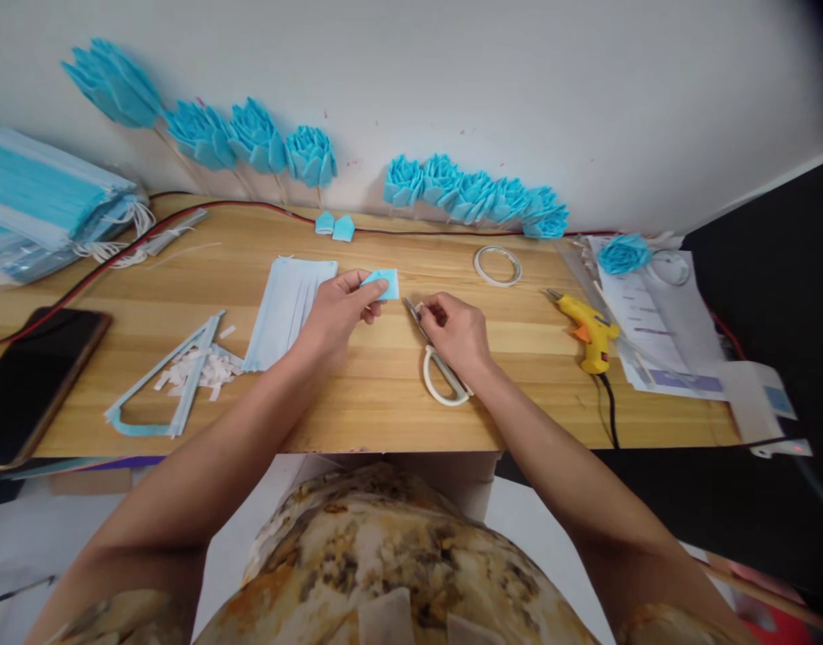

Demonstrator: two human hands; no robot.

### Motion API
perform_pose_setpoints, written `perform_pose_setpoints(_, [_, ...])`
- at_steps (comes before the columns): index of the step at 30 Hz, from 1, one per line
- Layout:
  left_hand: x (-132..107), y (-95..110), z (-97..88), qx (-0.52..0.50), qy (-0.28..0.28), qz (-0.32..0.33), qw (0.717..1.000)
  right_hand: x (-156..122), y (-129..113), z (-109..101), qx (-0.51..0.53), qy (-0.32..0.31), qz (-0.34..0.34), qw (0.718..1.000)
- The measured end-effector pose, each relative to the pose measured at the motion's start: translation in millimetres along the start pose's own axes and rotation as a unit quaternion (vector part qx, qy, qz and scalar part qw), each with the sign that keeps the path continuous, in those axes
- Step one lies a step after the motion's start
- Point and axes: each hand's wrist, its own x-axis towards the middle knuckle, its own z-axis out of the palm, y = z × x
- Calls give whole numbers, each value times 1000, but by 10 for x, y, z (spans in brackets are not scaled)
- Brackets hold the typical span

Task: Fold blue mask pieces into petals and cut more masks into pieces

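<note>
A small folded piece of blue fabric (384, 283) is pinched between the thumb and fingers of my left hand (347, 300). Just to the right, my right hand (457, 331) has its fingers curled together, with a small white strip (420, 308) at the fingertips. Scissors with white handles (444, 394) lie beneath that hand, blades toward the blue piece; the hand covers their middle. Under my left wrist rests a pleated face mask (280, 309). Two folded blue pieces (343, 228) sit farther back.
Blue fabric flowers on sticks (310, 154) lean along the wall. A tape roll (498, 266), a yellow glue gun (591, 331) and papers (659, 322) are rightward. Leftward are white scraps (206, 369), mask trimmings (183, 394), a phone (38, 385) and stacked masks (45, 193).
</note>
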Motion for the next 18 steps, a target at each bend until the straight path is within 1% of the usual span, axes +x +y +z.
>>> perform_pose_setpoints(5, [-13,0,7,8,-6,1,1000,4,9,8,4,-6,35,999])
perform_pose_setpoints(8, [-9,-12,8,12,-12,-5,1000,7,16,24,6,18,50,999])
perform_pose_setpoints(11, [0,-37,8,12,-22,-17,1000,0,-2,-2,47,45,36,997])
perform_pose_setpoints(14, [-3,-52,9,16,-41,-27,999,-16,-80,-120,87,116,-24,989])
perform_pose_setpoints(16, [-15,-52,14,14,-54,-32,998,-24,-160,-233,71,163,-94,980])
perform_pose_setpoints(18, [-32,-45,21,15,-69,-36,997,-22,-237,-333,27,181,-170,968])
